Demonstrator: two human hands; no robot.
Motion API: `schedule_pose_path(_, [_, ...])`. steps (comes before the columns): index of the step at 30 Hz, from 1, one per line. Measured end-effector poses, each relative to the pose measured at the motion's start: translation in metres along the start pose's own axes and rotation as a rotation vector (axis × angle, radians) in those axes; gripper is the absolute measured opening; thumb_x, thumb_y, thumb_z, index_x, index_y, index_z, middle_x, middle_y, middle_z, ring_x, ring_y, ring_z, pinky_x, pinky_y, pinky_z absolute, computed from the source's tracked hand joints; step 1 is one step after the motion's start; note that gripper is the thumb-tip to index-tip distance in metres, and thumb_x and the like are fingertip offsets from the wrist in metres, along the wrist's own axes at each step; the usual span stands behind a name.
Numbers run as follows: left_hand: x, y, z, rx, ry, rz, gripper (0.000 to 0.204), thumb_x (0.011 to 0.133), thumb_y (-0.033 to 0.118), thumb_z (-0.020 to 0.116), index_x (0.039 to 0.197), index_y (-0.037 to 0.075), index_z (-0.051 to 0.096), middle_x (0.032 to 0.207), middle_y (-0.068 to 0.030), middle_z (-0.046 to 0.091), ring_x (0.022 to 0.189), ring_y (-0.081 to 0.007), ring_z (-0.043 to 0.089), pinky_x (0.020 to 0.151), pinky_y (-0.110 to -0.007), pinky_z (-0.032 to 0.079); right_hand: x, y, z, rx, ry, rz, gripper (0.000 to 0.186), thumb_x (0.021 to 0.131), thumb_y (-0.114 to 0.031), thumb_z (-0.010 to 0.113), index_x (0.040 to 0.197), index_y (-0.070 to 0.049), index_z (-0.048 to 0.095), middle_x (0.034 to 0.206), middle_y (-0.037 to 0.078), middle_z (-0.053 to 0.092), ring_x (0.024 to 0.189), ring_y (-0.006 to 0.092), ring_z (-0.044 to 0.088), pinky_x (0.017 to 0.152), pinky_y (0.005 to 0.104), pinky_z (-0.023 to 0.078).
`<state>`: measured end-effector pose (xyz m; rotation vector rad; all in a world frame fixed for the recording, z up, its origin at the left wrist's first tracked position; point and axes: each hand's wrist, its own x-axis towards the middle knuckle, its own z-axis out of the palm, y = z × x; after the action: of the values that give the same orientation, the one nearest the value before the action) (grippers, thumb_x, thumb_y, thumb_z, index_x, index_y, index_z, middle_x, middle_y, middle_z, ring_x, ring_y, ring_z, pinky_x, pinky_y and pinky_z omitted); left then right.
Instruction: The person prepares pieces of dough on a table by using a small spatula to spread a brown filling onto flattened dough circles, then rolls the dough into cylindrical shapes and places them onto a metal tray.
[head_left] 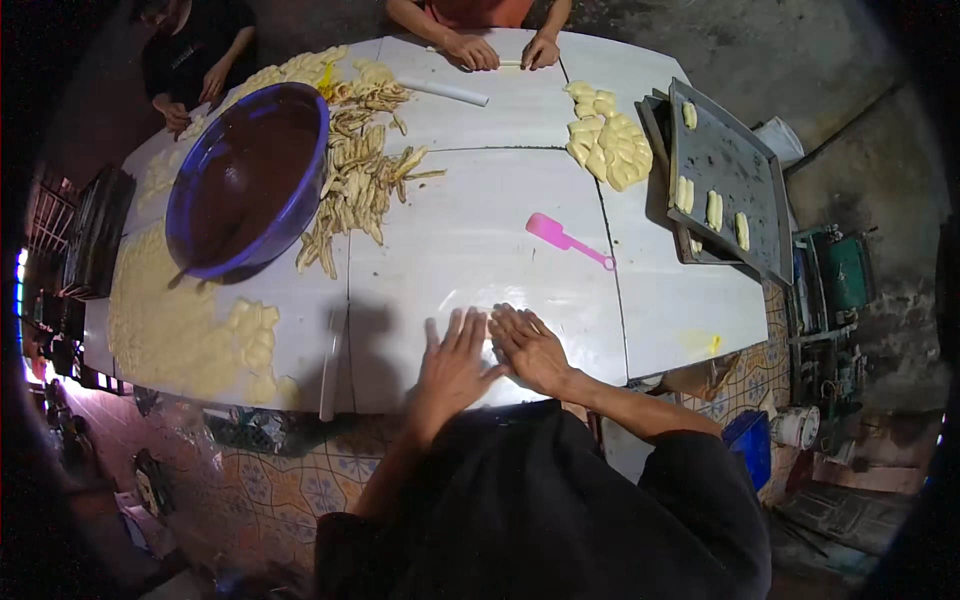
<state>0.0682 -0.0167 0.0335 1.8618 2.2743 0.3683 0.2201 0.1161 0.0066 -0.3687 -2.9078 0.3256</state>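
Side by side near the front edge of the white table [460, 220], my left hand [450, 362] and my right hand [530, 350] lie with palms down and fingers stretched out. Anything under the palms is hidden from view. Just beyond them, to the right, is a pink spatula [550, 232]. Soft pale-yellow dough pieces [615, 150] sit in a cluster farther off on the right. Brownish-yellow strips [350, 170], looking like sliced banana, are heaped to the left of centre.
At left stands a large blue basin [322, 140] of dark brown filling. Stacked dark baking trays [740, 160] hold several dough rolls [714, 210] on the right. A white tube [443, 92] lies at the back. Two co-workers [500, 50] work across the table and at far left.
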Motion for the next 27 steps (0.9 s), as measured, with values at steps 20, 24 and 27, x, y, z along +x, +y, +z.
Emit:
schedule_pose_path(20, [-0.002,-0.023,-0.002,-0.024,0.337,-0.047,0.04,0.079,-0.005,0.061,0.117,0.003,0.068,0.113,-0.0165,0.06,0.114,-0.0357,0.057,0.101,-0.049,0.046,0.011,0.005,-0.002,0.27,0.326,0.035,0.041,0.079,-0.002,0.073,0.119,0.0,0.065,0.106,0.017,0.063,0.092,0.0361,0.059,0.078,0.046,0.05])
schedule_pose_path(24, [-0.037,-0.023,0.02,-0.213,0.263,-0.034,0.037,0.077,-0.003,0.066,0.114,0.0,0.068,0.111,-0.0149,0.061,0.112,-0.0343,0.058,0.098,-0.05,0.047,-0.03,0.009,0.006,0.361,0.123,0.063,0.043,0.078,-0.013,0.08,0.118,-0.004,0.067,0.114,0.015,0.062,0.105,0.0319,0.06,0.084,0.0437,0.048])
schedule_pose_path(27, [-0.029,-0.036,0.024,-0.3,0.23,-0.029,0.042,0.086,0.013,0.07,0.126,0.001,0.065,0.13,-0.0165,0.059,0.126,-0.0367,0.053,0.106,-0.055,0.04,-0.005,0.009,-0.008,0.357,0.216,-0.003,0.037,0.083,-0.019,0.076,0.118,-0.009,0.07,0.115,0.014,0.06,0.103,0.0311,0.058,0.086,0.0437,0.045])
